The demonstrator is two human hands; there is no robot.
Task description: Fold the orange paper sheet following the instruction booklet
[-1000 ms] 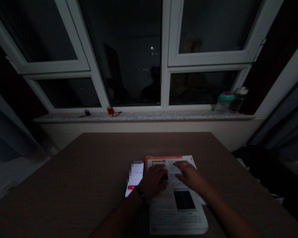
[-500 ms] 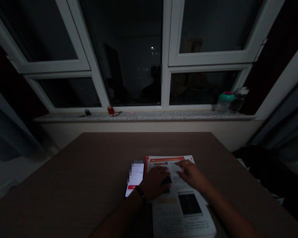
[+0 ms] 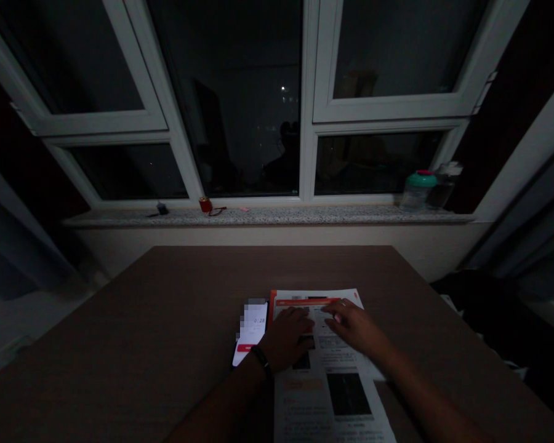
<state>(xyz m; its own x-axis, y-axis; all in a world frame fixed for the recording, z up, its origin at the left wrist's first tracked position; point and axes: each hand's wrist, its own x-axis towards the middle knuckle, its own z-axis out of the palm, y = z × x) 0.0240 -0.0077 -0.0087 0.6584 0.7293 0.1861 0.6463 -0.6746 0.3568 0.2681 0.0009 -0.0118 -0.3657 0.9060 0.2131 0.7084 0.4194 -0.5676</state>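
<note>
Printed pages (image 3: 305,412) with text and dark pictures lie on the dark table, over another page whose white and orange edge shows at the top. My left hand (image 3: 289,337) rests on the left part of the pages, fingers stretched out, with a dark band at the wrist. On the upper right part lies my right hand (image 3: 348,323), index finger extended and thumb apart from it; its other fingers are partly hidden. Just left of my left hand is a phone (image 3: 253,329) with a lit screen and a red button.
The brown table (image 3: 143,320) reaches toward a speckled windowsill (image 3: 277,215). On the sill stand a small red jar (image 3: 205,205), a small dark bottle (image 3: 161,208), a green-lidded container (image 3: 418,187) and a clear bottle (image 3: 445,184). Dark windows rise behind.
The upper printed page has slid toward me and slightly left, showing more of the page beneath at the top. Both hands stay nearly in place; my right index finger has shifted slightly toward me.
</note>
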